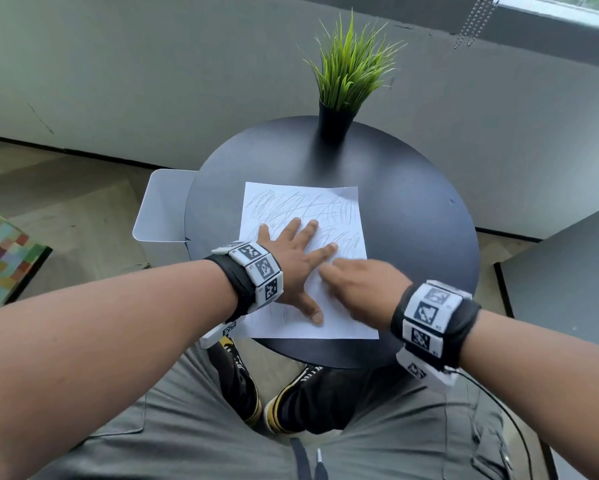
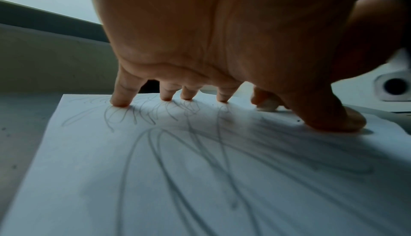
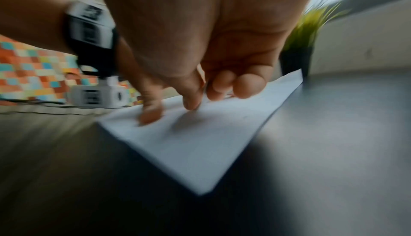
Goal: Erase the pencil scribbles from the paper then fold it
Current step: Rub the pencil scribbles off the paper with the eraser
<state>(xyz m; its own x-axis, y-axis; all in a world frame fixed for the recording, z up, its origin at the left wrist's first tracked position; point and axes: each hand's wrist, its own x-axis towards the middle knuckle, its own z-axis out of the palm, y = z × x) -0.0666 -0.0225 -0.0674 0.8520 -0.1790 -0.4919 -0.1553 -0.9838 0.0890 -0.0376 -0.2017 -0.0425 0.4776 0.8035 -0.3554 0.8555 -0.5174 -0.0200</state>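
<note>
Paper (image 1: 325, 209) lies flat on the round table (image 1: 412, 237), long axis running away from the person. Left hand (image 1: 291, 268) is spread flat, pinning its middle. Right hand (image 1: 364, 289), blurry, looks pinched on an eraser (image 2: 268, 106) at the near-right part, so the scribbles (image 1: 291, 202) lie ahead and left.
</note>
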